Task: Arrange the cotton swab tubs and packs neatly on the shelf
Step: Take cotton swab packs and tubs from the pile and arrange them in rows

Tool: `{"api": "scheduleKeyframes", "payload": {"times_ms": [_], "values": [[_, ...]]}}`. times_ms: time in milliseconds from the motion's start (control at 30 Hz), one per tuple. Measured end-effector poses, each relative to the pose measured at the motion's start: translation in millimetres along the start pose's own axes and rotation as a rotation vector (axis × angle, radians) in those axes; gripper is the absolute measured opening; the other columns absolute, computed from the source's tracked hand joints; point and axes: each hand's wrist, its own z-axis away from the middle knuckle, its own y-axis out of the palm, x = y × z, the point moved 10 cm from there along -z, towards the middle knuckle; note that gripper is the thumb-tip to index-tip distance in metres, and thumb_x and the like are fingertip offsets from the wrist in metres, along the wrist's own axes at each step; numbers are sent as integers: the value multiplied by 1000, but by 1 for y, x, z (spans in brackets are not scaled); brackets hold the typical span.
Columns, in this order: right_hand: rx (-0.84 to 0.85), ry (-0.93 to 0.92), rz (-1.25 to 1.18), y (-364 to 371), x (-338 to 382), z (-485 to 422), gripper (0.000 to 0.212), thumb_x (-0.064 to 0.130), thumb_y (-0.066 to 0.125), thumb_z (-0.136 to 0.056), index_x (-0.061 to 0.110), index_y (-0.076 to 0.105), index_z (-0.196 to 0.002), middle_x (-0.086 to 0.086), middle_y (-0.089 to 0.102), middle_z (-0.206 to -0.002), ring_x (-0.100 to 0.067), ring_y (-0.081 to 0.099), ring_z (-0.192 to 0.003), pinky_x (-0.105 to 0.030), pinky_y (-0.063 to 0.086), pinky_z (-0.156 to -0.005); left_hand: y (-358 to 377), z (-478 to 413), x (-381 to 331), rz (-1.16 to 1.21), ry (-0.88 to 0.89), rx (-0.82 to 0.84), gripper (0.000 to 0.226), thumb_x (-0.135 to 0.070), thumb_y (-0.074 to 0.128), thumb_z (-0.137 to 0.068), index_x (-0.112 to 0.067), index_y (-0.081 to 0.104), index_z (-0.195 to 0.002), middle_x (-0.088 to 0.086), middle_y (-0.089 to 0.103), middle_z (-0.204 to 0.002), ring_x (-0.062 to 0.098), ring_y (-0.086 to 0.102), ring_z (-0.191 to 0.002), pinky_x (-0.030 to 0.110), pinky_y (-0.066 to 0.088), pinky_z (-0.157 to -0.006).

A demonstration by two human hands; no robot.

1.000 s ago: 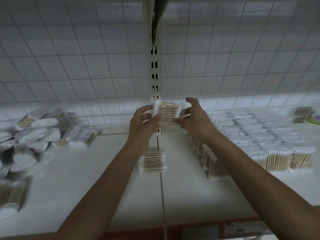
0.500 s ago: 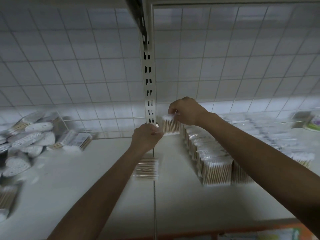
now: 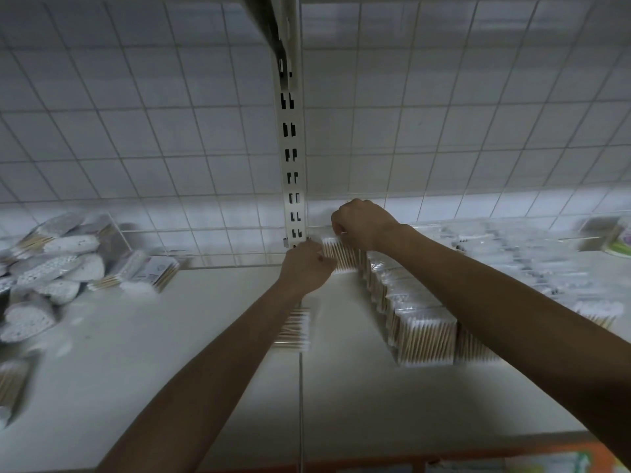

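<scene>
Both of our hands are meeting at the back of the shelf (image 3: 375, 387), right at the foot of the slotted upright (image 3: 290, 158). Our right hand (image 3: 363, 223) is curling down over the top of a pack of cotton swabs (image 3: 341, 256), fingers closed on its upper edge. Our left hand (image 3: 305, 268) is pressing against the pack's left side, fingers folded in; we cannot tell whether they are wrapping around it or only touching. We are keeping the pack upright against the wire grid back panel (image 3: 170, 148), its wooden sticks running vertically, white tips at top and bottom.

Just to the right, a row of packs (image 3: 423, 336) is running from the held pack toward the front edge, each one standing on end with sticks vertical. Further right, more packs (image 3: 532, 254) are lying in blurred rows. A single pack (image 3: 295, 329) is lying flat on the shelf under our left forearm, its sticks pointing front to back.

At the far left, heart-shaped tubs (image 3: 54, 268) are lying in a loose heap, tilted every way, swab tips showing through their faces. Beside them, a few flat packs (image 3: 150, 271) are leaning at an angle.
</scene>
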Motion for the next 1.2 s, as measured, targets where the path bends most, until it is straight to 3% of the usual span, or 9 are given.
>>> {"api": "scheduleKeyframes", "payload": {"times_ms": [133, 333, 500, 633, 733, 867, 1000, 1100, 1200], "values": [[-29, 10, 17, 0, 2, -1, 20, -1, 54, -81, 14, 64, -91, -7, 63, -103, -26, 59, -94, -30, 44, -72, 2, -3, 4, 32, -17, 11, 22, -22, 56, -86, -19, 46, -66, 4, 60, -79, 22, 60, -88, 29, 45, -78], [-46, 2, 39, -2, 6, 1, 19, -2, 52, -82, 10, 63, -91, -9, 59, -104, -26, 58, -92, -29, 40, -69, 0, -2, 5, 83, -20, 4, 10, -23, 58, -88, -14, 62, -92, 4, 63, -101, 23, 57, -106, 29, 44, -88], [-74, 7, 66, -2, 9, 3, 15, -2, 50, -83, 7, 59, -92, -10, 58, -101, -28, 58, -88, -31, 41, -67, -4, -2, 6, 59, -18, -34, 26, -21, 53, -89, -15, 45, -64, -2, 48, -67, 18, 51, -74, 21, 35, -53], [-62, 15, 55, -2, 8, 5, 15, 1, 53, -84, 7, 59, -97, -11, 57, -104, -28, 57, -91, -33, 44, -70, -8, 2, 2, 40, 5, -10, 21, -19, 50, -90, -8, 52, -73, 1, 51, -71, 18, 51, -75, 23, 36, -57], [-132, 40, 7, -21, 13, 16, 22, 5, 54, -86, 8, 58, -108, -10, 58, -109, -29, 56, -99, -35, 47, -78, -18, 13, -11, -43, 127, 44, 27, -15, 46, -91, -11, 44, -64, 3, 49, -69, 21, 51, -74, 29, 38, -63], [-165, -1, -155, -26, 47, 50, 26, 12, 51, -88, 14, 62, -111, -8, 64, -110, -26, 60, -101, -32, 46, -82, -30, 40, -10, -271, 263, 178, 24, -29, 51, -94, -10, 65, -97, 5, 66, -102, 24, 60, -99, 29, 44, -81], [81, -56, -326, 12, 86, 78, 36, 23, 54, -92, 14, 56, -126, -6, 59, -127, -22, 54, -116, -31, 41, -98, -37, 57, 25, -436, 168, 318, 62, -54, 60, -84, -21, 49, -135, -2, 51, -138, 18, 47, -127, 25, 36, -97], [164, -12, -429, 29, 98, 91, 41, 28, 51, -95, 13, 50, -133, -4, 54, -134, -19, 50, -121, -20, 33, -96, -39, 66, 47, -405, 77, 406, 75, -65, 59, -77, -25, 43, -139, -4, 45, -143, 15, 44, -128, 26, 35, -100], [237, 1, -517, 40, 110, 101, 35, 25, 44, -98, 10, 55, -128, -6, 56, -131, -20, 52, -118, -22, 36, -96, -35, 79, 57, -351, 64, 467, 67, -75, 57, -70, -31, 58, -121, -6, 58, -122, 10, 54, -110, 25, 40, -90]]}}
